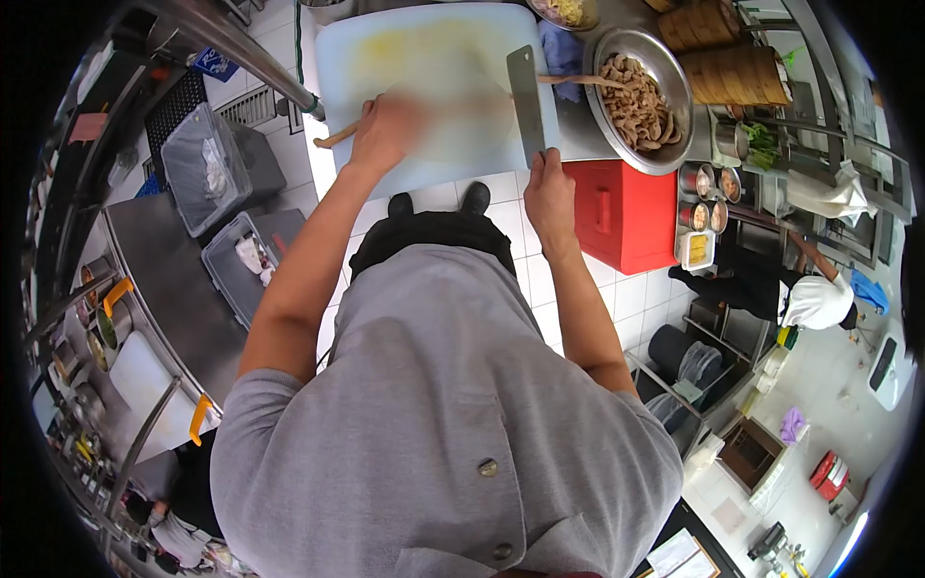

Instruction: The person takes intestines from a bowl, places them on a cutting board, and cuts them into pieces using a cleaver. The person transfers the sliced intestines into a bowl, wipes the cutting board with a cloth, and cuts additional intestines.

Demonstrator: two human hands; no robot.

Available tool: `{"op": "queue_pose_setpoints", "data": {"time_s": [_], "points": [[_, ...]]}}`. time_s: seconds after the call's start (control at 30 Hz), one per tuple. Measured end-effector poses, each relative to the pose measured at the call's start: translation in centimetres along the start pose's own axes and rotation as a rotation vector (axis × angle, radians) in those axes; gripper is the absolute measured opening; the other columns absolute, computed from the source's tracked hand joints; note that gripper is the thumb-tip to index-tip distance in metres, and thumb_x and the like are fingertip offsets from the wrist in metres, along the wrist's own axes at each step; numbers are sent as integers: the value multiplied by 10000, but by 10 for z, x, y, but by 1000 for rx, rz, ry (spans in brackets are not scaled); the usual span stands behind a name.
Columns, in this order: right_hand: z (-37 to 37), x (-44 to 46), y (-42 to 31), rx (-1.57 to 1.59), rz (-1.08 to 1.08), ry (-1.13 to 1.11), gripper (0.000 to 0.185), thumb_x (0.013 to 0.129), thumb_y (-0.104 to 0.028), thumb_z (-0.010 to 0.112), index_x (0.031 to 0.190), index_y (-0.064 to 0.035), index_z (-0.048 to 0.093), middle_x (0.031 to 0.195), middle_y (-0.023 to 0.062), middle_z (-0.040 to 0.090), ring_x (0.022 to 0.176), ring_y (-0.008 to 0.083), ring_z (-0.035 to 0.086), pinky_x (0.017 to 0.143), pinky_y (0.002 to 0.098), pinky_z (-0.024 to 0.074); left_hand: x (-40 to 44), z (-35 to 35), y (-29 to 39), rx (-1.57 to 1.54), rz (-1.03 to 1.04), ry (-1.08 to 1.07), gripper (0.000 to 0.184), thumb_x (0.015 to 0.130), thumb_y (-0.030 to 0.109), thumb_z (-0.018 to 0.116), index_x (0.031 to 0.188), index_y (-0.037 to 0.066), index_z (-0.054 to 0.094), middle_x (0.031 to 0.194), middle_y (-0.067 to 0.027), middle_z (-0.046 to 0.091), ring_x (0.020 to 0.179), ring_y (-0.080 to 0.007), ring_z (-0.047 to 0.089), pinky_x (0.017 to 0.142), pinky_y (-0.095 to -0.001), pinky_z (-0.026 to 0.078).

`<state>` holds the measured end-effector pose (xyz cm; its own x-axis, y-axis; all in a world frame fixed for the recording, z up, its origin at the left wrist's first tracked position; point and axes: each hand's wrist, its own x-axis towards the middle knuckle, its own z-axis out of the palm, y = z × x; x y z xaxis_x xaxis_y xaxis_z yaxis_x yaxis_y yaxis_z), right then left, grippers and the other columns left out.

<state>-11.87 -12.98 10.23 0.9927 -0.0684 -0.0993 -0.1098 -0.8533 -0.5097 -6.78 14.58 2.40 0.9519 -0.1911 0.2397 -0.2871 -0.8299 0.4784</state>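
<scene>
A cleaver (pixel 525 101) stands out from my right hand (pixel 551 193), which is closed around its handle at the right edge of the white cutting board (pixel 385 27). The blade points away from me over the board. My left hand (pixel 385 130) is over the board's left side, its fingers smeared by blur. A light-brown stick-like piece (pixel 337 137) shows beside that hand and overhangs the board's left edge; I cannot tell whether the hand grips it. The middle of the board is blurred. Yellowish stains mark its far part.
Right of the board, a metal bowl (pixel 686 96) holds brown sliced food (pixel 636 106) and a wooden utensil (pixel 575 80). A blue cloth (pixel 561 48) lies between. Bamboo steamers (pixel 737 77) and a red box (pixel 636 217) are further right. A co-worker (pixel 814 299) works beyond. Plastic bins (pixel 207 169) stand left.
</scene>
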Motion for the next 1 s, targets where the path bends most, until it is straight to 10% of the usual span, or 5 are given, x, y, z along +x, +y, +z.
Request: {"op": "queue_pose_setpoints", "data": {"time_s": [1.0], "points": [[2, -29, -32, -35, -46, -11, 225, 1096, -231, 492, 1042, -13, 495, 778, 331, 660, 775, 547, 653, 648, 644, 494, -18, -9, -24, -28, -51, 7, 232, 914, 157, 718, 1142, 116, 717, 1073, -65, 637, 1052, -317, 606, 937, -486, 485]]}}
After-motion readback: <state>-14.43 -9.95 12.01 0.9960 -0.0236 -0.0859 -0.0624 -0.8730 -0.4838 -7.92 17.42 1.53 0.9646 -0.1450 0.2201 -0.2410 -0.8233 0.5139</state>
